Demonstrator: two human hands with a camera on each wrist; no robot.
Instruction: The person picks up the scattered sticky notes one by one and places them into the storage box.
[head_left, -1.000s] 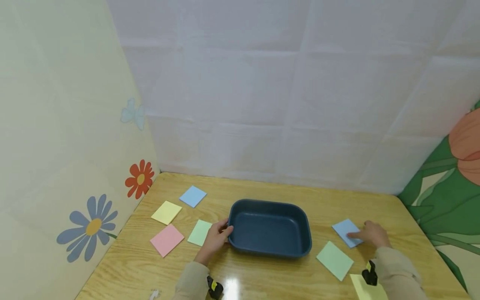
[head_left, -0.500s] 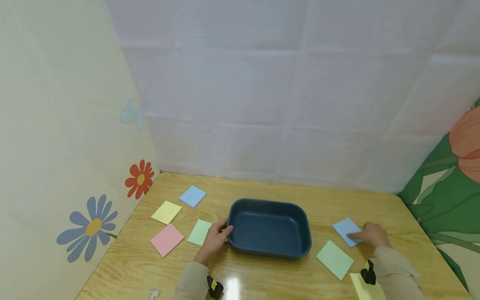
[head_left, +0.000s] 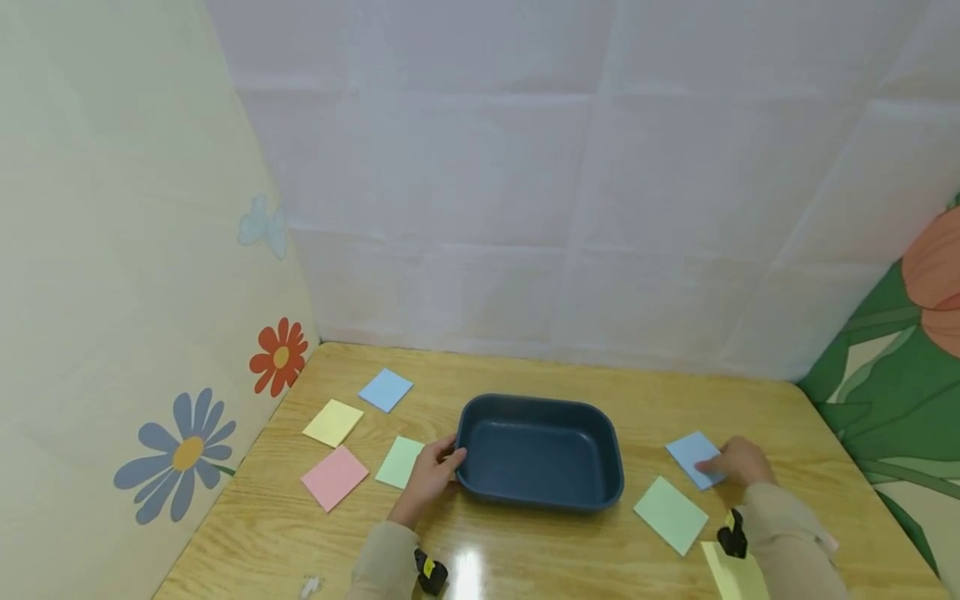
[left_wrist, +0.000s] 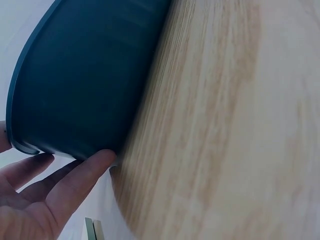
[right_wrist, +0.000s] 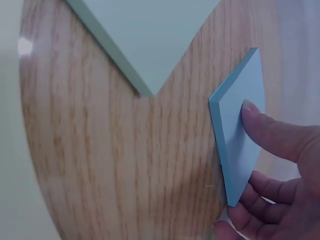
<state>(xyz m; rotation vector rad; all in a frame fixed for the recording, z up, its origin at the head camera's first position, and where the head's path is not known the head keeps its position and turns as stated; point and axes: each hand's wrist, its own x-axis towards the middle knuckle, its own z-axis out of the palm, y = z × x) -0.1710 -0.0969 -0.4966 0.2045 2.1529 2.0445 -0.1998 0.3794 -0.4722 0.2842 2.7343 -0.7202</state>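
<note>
A dark blue rectangular tray (head_left: pixel 540 500) sits mid-table. My left hand (head_left: pixel 433 475) grips its left end, thumb over the rim and fingers along the outer wall. In the left wrist view, fingertips (left_wrist: pixel 102 159) press low on that wall. To the right, my right hand (head_left: pixel 742 462) pinches a light blue sticky note pad (head_left: pixel 688 454). In the right wrist view, the thumb (right_wrist: pixel 260 122) lies on the pad's face while the other fingers reach around its near edge. A green sticky note pad (head_left: pixel 671 515) lies between the tray and that hand.
Left of the tray lie blue (head_left: pixel 386 390), yellow (head_left: pixel 333 423), pink (head_left: pixel 334 478) and green (head_left: pixel 398 462) pads. Another yellow pad (head_left: pixel 735 571) is partly under my right forearm. White cloth (head_left: pixel 555 300) stands along the table's back edge, with patterned cloths at both sides.
My right forearm has shifted slightly left, and a sliver of pink shows beside its sleeve. Both hands keep their holds; tray and pads stay in place.
</note>
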